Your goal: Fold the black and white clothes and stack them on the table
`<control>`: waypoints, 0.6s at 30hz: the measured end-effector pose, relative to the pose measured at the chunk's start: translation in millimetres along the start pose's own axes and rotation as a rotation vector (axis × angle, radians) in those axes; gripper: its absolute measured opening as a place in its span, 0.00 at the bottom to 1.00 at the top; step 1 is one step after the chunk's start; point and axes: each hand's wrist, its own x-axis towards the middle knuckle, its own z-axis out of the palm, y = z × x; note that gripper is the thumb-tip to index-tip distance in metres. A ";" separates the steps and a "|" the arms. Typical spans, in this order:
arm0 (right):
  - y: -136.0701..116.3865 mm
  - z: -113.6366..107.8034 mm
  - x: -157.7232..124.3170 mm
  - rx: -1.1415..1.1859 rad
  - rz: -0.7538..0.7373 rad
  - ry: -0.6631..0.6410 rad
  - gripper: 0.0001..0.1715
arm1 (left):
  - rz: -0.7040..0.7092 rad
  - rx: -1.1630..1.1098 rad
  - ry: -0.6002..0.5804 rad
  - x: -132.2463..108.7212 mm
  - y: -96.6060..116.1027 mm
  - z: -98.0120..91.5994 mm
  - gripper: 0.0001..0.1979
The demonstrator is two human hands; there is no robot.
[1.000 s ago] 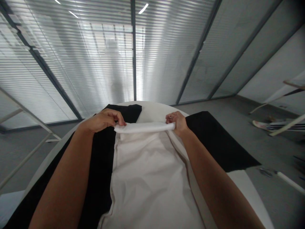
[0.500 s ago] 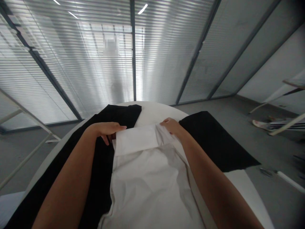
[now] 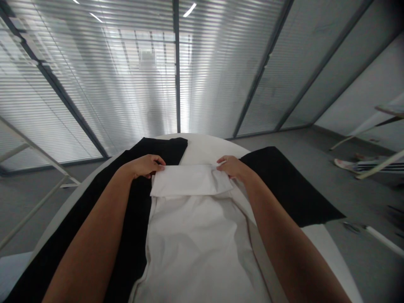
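Observation:
A white cloth garment, its kind unclear, runs lengthwise away from me with light wrinkles. Its far end is turned back towards me as a flat folded band. My left hand is closed on the band's far left corner, thumb on top and fingers curled underneath. At the far right corner, my right hand pinches the folded edge between thumb and fingers. Black cloth lies beneath my left arm, along the garment's left side. Another black cloth part is spread to the right, beyond my right forearm.
Everything lies on a white table with a rounded far end. Window blinds stand behind it. A pale metal frame is at the left. On the right are another table's legs and striped fabric near the grey floor.
The folded band has become straighter and flatter, its near edge now level. My left hand has risen slightly; my right hand has shifted a little to the right along the fold.

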 end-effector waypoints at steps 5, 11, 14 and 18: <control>8.3 1.3 13.9 -0.211 -0.052 0.011 0.24 | -0.144 0.188 0.018 -1.0 1.8 -0.8 0.23; 12.4 2.9 21.3 -0.291 -0.133 -0.054 0.18 | -0.120 0.048 -0.095 -9.4 6.6 -3.2 0.23; 10.1 1.3 14.5 -0.119 -0.139 -0.043 0.13 | -0.058 -0.022 -0.072 -10.3 4.2 -4.1 0.21; 3.7 -4.5 6.4 0.296 -0.266 0.017 0.17 | 0.020 -0.186 0.028 -7.5 4.7 -3.7 0.19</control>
